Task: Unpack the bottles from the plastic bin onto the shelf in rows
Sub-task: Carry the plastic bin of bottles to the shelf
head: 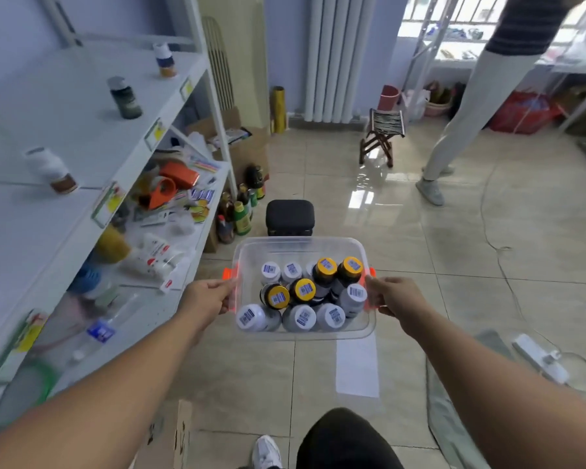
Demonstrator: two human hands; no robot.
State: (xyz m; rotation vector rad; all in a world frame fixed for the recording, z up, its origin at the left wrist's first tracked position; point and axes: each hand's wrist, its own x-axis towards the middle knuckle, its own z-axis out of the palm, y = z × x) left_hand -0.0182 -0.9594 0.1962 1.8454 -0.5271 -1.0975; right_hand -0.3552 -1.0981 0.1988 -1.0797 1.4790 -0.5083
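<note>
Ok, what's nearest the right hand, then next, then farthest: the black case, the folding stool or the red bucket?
From the right hand:
1. Black case, just past the bin.
2. Folding stool, mid-floor.
3. Red bucket, by the back wall.

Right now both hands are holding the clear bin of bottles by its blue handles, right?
Not quite: the handles are orange, not blue. In the head view, left hand and right hand hold the clear bin of bottles by them.

Daylight from the barred window [454, 15] at one o'clock gleams on glossy beige floor tiles [420, 231], and a white radiator [339, 55] stands at twelve against the pale blue wall [285, 45].
</note>
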